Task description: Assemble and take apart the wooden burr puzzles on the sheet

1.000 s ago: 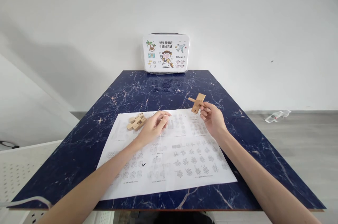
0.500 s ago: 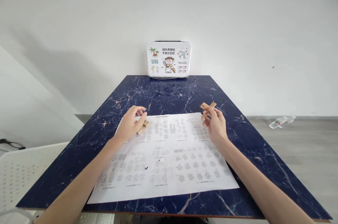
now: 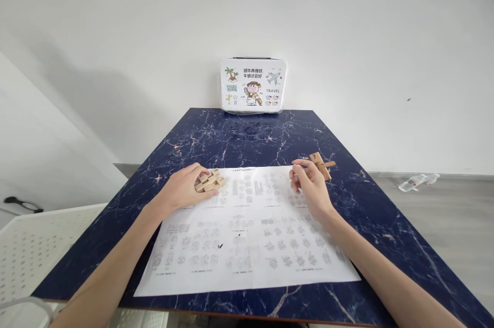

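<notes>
My left hand (image 3: 187, 185) is closed on a small assembly of interlocking wooden puzzle pieces (image 3: 210, 182), over the upper left part of a printed instruction sheet (image 3: 247, 245). Thumb and fingers grip its left side, and notched blocks stick out to the right. At the sheet's upper right edge is my right hand (image 3: 312, 189), its fingers loosely curled and apart. Just beyond its knuckles lie more wooden puzzle pieces (image 3: 323, 167), crossing each other on the table, one with a dark mark. The hand partly hides them.
The dark blue marbled table (image 3: 247, 137) carries a white cartoon-printed case (image 3: 253, 86) at its far edge, against the wall. A white perforated surface (image 3: 46, 251) stands at left. A clear plastic item (image 3: 419, 181) lies on the floor at right.
My right hand has let go of the wooden pieces, which now lie on the table beyond it. My left hand has turned, showing more of its wooden assembly. The view has shifted slightly.
</notes>
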Demonstrator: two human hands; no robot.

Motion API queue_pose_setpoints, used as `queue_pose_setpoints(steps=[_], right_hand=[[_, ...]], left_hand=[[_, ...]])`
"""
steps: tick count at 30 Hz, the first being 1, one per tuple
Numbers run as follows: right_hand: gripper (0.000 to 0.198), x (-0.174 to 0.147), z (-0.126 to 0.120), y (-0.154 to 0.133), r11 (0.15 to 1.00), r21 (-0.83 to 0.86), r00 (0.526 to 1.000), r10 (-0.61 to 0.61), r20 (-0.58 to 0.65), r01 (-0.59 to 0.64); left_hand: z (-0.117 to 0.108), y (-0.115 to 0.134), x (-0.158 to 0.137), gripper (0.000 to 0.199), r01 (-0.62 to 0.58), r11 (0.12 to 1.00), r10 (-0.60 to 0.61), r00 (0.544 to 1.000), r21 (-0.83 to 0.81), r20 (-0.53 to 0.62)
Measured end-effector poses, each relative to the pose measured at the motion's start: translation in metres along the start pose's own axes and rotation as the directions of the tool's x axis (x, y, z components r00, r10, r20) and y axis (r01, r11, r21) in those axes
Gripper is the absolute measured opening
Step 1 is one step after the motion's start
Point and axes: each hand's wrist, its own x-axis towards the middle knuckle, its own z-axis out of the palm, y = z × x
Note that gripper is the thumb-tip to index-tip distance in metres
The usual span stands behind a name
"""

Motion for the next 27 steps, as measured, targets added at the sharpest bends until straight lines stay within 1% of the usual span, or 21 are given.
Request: queue_pose_setpoints(steps=[2,5,7,10,12,15,19,21,24,27], right_hand=[[0.031,-0.001,0.001,0.002,0.999,-0.053,0.999,0.002,0.053,0.0],[0.032,-0.003,0.002,0.006,0.989,-0.149,0.99,-0.003,0.143,0.025],[0.031,-0.005,0.003,0.008,0.976,-0.21,0.978,-0.016,0.207,0.061],[0.026,-0.009,0.006,0.009,0.941,-0.309,0.953,-0.037,0.299,0.134],[0.023,-0.012,0.009,0.008,0.917,-0.362,0.939,-0.035,0.341,0.166],[0.021,-0.016,0.012,0.007,0.898,-0.402,0.927,-0.016,0.374,0.177],[0.017,-0.02,0.015,0.005,0.864,-0.446,0.901,-0.021,0.432,0.234],[0.016,-0.021,0.015,0.004,0.849,-0.461,0.892,-0.026,0.45,0.257],[0.014,-0.021,0.014,0.006,0.827,-0.49,0.89,-0.029,0.454,0.277],[0.013,-0.021,0.014,0.008,0.814,-0.498,0.883,-0.038,0.468,0.299]], left_hand=[[0.003,0.004,0.0,0.057,0.018,1.0,-0.018,0.999,0.007,0.038],[0.012,0.015,0.0,0.069,0.021,1.0,-0.021,0.998,-0.013,0.064],[0.018,0.022,0.0,0.08,-0.026,0.998,0.031,0.997,-0.063,0.072],[0.024,0.027,-0.002,0.085,-0.111,0.982,0.124,0.989,-0.156,0.075],[0.025,0.025,-0.002,0.089,-0.146,0.967,0.162,0.985,-0.207,0.062],[0.024,0.015,0.0,0.099,-0.189,0.951,0.207,0.977,-0.245,0.05],[0.019,0.0,0.005,0.114,-0.25,0.947,0.25,0.968,-0.203,-0.029],[0.018,-0.005,0.007,0.112,-0.249,0.954,0.25,0.968,-0.17,-0.015],[0.02,-0.008,0.009,0.094,-0.246,0.96,0.255,0.966,-0.132,0.049],[0.021,-0.006,0.01,0.077,-0.256,0.961,0.264,0.963,-0.108,0.061]])
